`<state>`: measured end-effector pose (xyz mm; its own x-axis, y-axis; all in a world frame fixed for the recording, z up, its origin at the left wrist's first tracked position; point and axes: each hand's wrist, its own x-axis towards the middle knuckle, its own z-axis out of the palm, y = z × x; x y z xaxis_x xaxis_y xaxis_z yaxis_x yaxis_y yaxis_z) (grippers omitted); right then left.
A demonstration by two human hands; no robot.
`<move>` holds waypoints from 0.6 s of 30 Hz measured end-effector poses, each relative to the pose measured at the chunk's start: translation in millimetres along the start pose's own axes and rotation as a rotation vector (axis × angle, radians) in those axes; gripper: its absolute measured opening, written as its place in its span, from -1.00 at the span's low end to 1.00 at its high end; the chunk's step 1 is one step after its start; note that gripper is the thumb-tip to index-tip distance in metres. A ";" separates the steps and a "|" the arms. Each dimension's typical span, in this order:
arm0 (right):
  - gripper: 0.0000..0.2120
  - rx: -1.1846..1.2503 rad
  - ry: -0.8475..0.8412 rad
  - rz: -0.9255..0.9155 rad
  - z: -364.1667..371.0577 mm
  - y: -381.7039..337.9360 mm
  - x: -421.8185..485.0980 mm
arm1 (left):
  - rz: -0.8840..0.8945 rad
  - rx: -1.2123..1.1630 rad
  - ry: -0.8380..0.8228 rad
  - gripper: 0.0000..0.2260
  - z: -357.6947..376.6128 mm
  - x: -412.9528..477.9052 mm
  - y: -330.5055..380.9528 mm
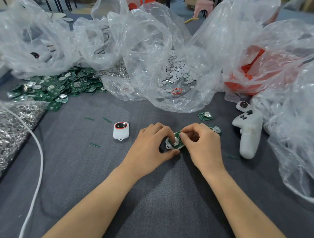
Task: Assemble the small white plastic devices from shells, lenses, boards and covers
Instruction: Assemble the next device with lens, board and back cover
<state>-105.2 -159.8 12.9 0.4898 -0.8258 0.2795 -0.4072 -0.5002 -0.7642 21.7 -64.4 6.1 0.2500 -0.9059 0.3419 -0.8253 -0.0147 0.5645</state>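
Observation:
A white shell with a green circuit board (176, 142) laid in it sits on the grey cloth at mid table. My left hand (151, 148) grips the shell from the left, thumb under its near edge and a fingertip on the board's silver disc. My right hand (201, 143) pinches the board's right edge. A finished white device (121, 130) with a red-ringed black lens lies to the left. Two loose boards (205, 115) (216, 130) lie to the right.
A heap of green boards (56, 86) lies far left. Clear bags hold white discs (178, 72), red parts (248, 74), white shells (40, 51) and metal rings (2, 131). A white controller (249, 134) lies on the right. A white cable (36, 180) crosses the left side.

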 end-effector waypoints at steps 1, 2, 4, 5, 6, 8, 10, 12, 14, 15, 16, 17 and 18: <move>-0.93 0.002 0.002 -0.003 0.0 0.2 -0.1 | 0.000 -0.003 0.001 -0.75 -0.1 -0.1 0.1; -0.93 0.005 0.004 -0.004 0.2 0.5 0.1 | 0.000 -0.005 0.001 -0.75 -0.1 -0.1 0.2; -0.88 0.017 0.003 0.013 0.8 1.7 0.3 | -0.002 -0.013 0.000 -0.76 -0.2 -0.1 0.4; -0.85 0.031 -0.006 0.035 1.1 2.2 0.5 | -0.002 -0.016 -0.001 -0.77 -0.2 -0.3 0.3; -0.83 0.047 -0.020 0.059 1.1 2.6 0.9 | -0.002 -0.016 -0.001 -0.77 0.0 -0.6 0.2; -0.83 0.061 -0.045 0.081 1.2 3.6 1.5 | -0.001 -0.013 0.002 -0.77 0.2 -0.9 0.1; -0.84 0.063 -0.056 0.080 1.1 4.1 1.7 | -0.001 -0.013 0.004 -0.78 0.1 -0.7 0.3; -0.85 0.089 -0.052 0.075 0.4 3.8 1.7 | 0.005 -0.019 0.001 -0.78 -0.3 -0.6 1.0; -0.80 0.175 -0.038 0.090 -0.5 3.1 1.3 | 0.030 -0.040 0.008 -0.79 -0.4 -1.8 1.4; -0.77 0.248 -0.036 0.113 -1.1 2.1 1.0 | 0.042 -0.048 0.018 -0.79 -0.4 -2.8 1.8; -0.76 0.323 -0.037 0.141 -1.7 1.3 0.9 | 0.052 -0.053 0.033 -0.80 -0.7 -3.6 2.4; -0.76 0.385 -0.041 0.167 -2.3 0.9 1.1 | 0.063 -0.057 0.053 -0.81 -0.9 -4.3 2.8; -0.77 0.430 -0.048 0.188 -2.9 0.8 1.3 | 0.075 -0.061 0.076 -0.82 -1.1 -4.5 3.2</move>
<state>-107.2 -162.0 14.3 0.4776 -0.8736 0.0940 -0.1409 -0.1817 -0.9732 18.5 -59.8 7.2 0.2279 -0.8687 0.4397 -0.8114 0.0802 0.5790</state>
